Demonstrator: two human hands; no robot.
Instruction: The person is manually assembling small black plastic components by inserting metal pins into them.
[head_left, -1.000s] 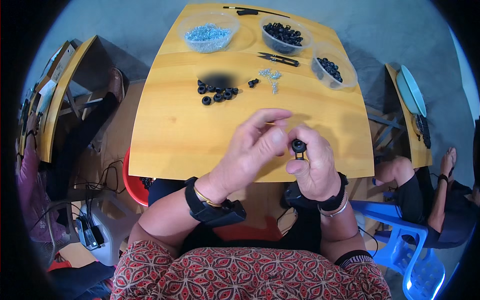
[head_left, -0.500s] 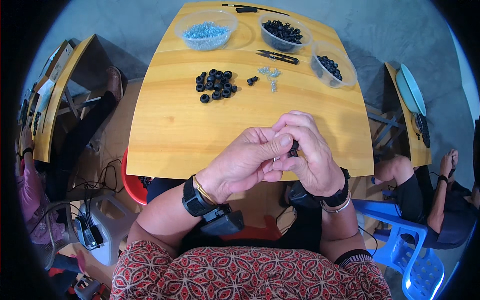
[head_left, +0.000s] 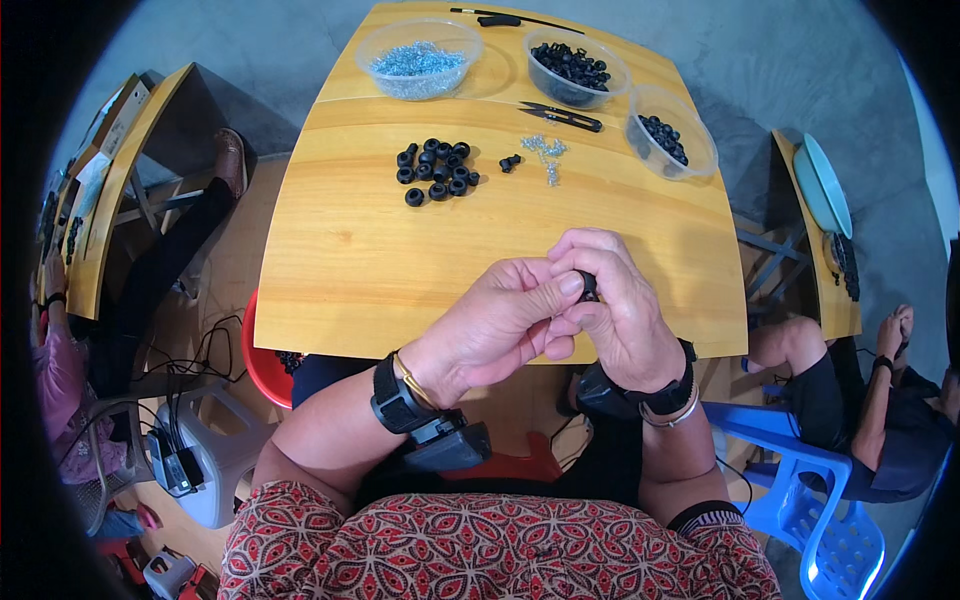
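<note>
My left hand [head_left: 500,325] and my right hand [head_left: 620,305] meet over the near edge of the yellow wooden table [head_left: 340,260]. Between their fingertips sits a small black ring-shaped part [head_left: 588,287], mostly hidden by the fingers. Both hands pinch it. Farther out on the table lies a cluster of several black rings [head_left: 436,170], with two more black pieces [head_left: 510,162] and a small heap of silvery metal bits [head_left: 545,152] to its right.
At the far edge stand three clear plastic bowls: one with silvery bits [head_left: 418,58], two with black parts [head_left: 574,66] [head_left: 668,140]. Black snips [head_left: 560,117] lie between them. A person sits at right by a blue plastic chair [head_left: 800,480]; other tables flank both sides.
One second ago my hands were a little apart with the black ring showing at my right fingertips. They have closed together, and the ring is now nearly covered.
</note>
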